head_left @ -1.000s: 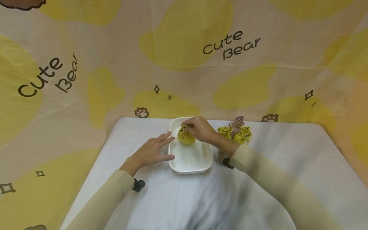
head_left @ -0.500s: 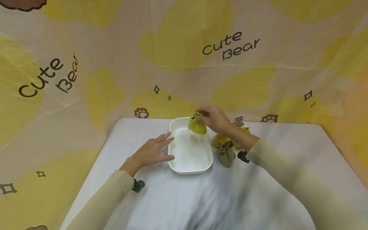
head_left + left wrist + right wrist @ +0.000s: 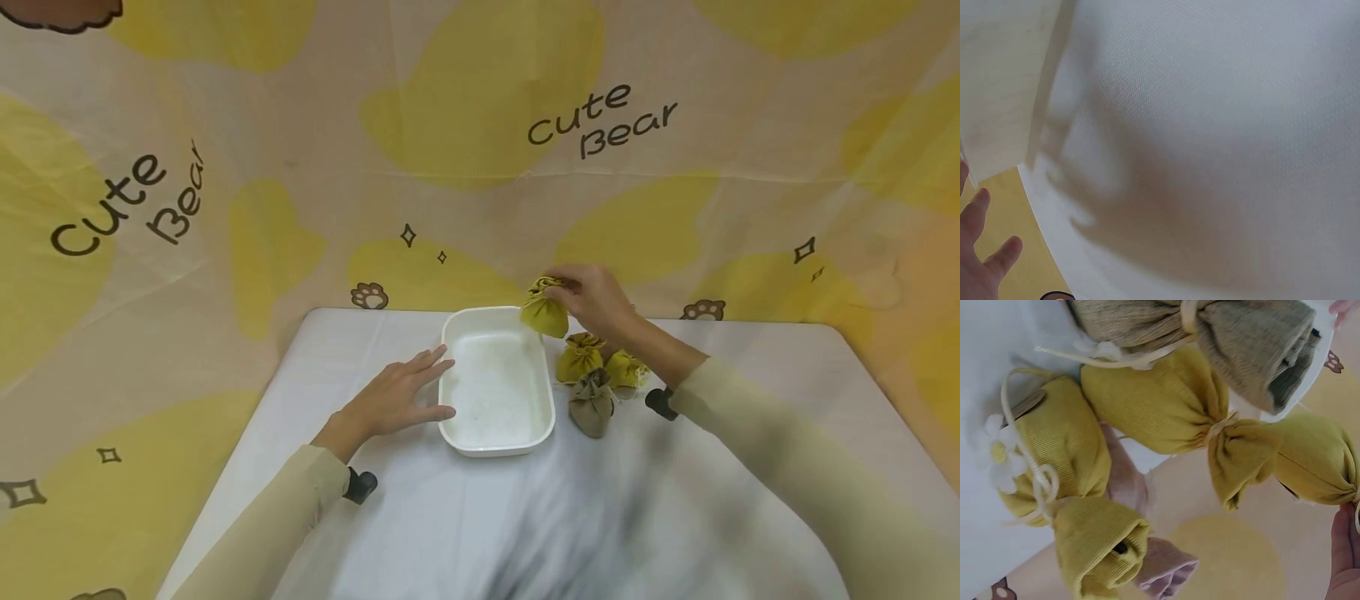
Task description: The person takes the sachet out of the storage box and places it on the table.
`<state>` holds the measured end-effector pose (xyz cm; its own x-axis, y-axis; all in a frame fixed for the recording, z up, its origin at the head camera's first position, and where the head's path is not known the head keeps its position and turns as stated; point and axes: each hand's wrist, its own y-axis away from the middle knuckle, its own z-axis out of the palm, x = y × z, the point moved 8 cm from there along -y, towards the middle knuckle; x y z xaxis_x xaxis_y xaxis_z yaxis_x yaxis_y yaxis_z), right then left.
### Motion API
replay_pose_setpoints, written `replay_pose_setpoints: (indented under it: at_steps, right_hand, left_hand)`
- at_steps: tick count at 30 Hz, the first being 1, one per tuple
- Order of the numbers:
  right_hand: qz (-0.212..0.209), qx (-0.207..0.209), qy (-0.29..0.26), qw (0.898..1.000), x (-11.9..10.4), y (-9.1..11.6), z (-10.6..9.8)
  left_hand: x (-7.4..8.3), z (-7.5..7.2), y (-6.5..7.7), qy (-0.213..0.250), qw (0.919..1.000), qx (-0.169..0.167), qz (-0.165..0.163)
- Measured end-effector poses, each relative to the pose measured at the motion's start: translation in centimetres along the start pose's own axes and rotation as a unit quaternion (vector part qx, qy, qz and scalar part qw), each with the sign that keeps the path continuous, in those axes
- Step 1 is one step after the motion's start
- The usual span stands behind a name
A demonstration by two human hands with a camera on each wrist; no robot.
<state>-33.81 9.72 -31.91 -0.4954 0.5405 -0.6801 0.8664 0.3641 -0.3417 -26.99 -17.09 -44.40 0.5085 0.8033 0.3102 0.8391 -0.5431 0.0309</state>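
A yellow drawstring pouch [image 3: 546, 315] hangs over the back right corner of a white tray [image 3: 497, 443]. My right hand [image 3: 596, 302] pinches it by its gathered top; in the right wrist view it shows at the right edge. With fingers spread and fairly straight, my left hand [image 3: 390, 396] rests against the tray's left rim. To the right of the tray sit a yellow pouch [image 3: 577, 363], another yellow pouch [image 3: 624, 371] with a white flower tag, and a grey-brown pouch [image 3: 592, 404]. A pink pouch [image 3: 1169, 565] stands behind them, mostly hidden by my right arm in the head view.
A white-covered table [image 3: 675, 467] bears everything. Close behind it hangs a printed yellow and cream cloth backdrop [image 3: 465, 208], which also runs down the left side. Blurred dark strands cross the front of the head view.
My right hand has lifted the yellow pouch from inside the tray and carried it right, to the back right corner. The other pouches have come into fuller view. My left hand has stayed put.
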Motion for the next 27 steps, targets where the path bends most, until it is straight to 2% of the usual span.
replay_pose_setpoints:
  at_steps: [8,19,27]
  right_hand:
    - [0.05,0.009,0.022,0.998,1.5,0.5,-1.3]
    - [0.044,0.014,0.028,0.999,3.4,1.0,-1.4]
    - [0.062,-0.001,0.039,0.997,5.4,1.3,-0.5]
  left_hand:
    - [0.1,0.0,0.1,-0.002,1.0,-0.001,0.002]
    - [0.0,-0.1,0.2,0.005,1.0,-0.001,-0.002]
    - [0.2,-0.3,0.1,0.008,1.0,0.0,0.001]
